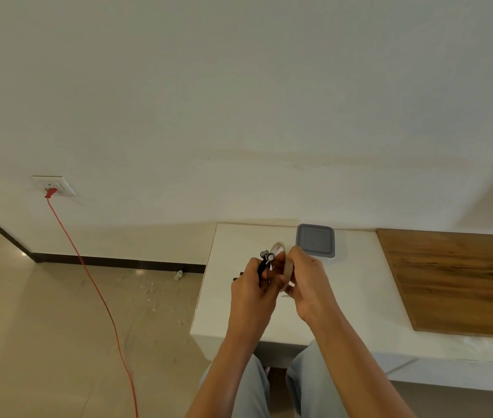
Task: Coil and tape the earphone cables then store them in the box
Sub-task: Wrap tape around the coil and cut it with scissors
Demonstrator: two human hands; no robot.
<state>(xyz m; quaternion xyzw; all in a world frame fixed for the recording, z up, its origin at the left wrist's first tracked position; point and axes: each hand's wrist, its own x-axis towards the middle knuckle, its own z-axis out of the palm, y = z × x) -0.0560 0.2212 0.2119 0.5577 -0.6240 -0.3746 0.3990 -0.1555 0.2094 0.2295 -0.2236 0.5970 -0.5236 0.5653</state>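
Forearms (240, 342) out over the white table (233, 236): left hand (251, 286) clamps the coiled earphones (265, 260) so the loops hold, right hand (307, 280) grips the tape roll (287, 268) beside them, ready to bind. Grey box (315, 240) waits beyond, lidded.

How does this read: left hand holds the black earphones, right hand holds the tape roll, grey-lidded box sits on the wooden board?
Not quite. The head view shows the grey-lidded box on the white tabletop, left of the wooden board. The left hand does hold the black earphones, the right hand the tape roll.
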